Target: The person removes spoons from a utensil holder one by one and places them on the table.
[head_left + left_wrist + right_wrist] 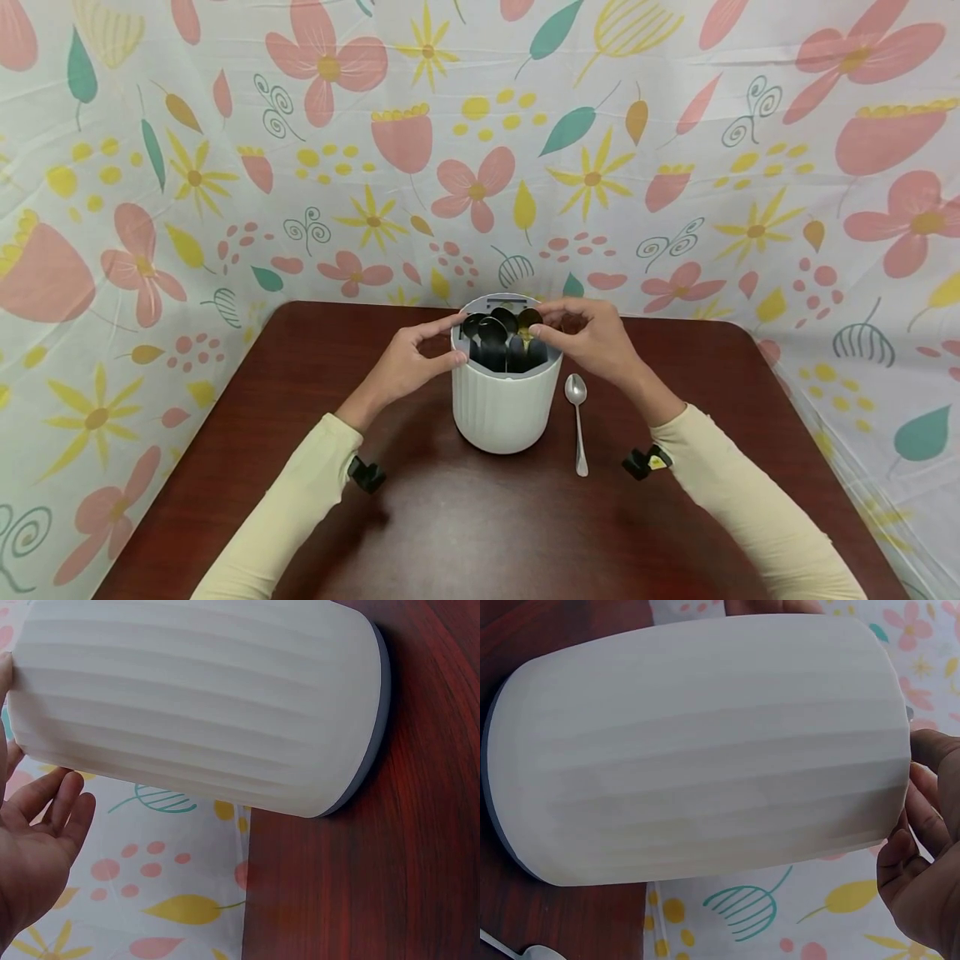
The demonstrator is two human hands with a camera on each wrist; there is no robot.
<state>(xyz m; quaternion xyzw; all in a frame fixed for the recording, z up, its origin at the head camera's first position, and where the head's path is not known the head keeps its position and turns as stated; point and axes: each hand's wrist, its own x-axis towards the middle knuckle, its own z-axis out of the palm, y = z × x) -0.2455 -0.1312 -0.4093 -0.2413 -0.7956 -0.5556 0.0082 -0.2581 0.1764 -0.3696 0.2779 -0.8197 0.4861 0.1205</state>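
Observation:
A white ribbed utensil holder (504, 417) stands upright on the table. Inside its grey top insert (507, 300) sit several black utensils with rounded heads (492, 331), plus a gold-coloured one (529, 317). My left hand (408, 360) holds the holder's left rim, thumb at the front and index finger farther back. On the opposite side my right hand (596, 337) grips the right rim, its thumb reaching over the edge near the utensil heads. The wrist views show the ribbed wall, with fingers (66, 802) of the left hand bent by its top end; the fingertips' inner contact is hidden.
A metal spoon (577, 417) lies on the table just right of the holder, bowl pointing away. The dark red-brown wooden table (480, 533) ends a little behind the holder, where a flower-patterned cloth (480, 125) hangs.

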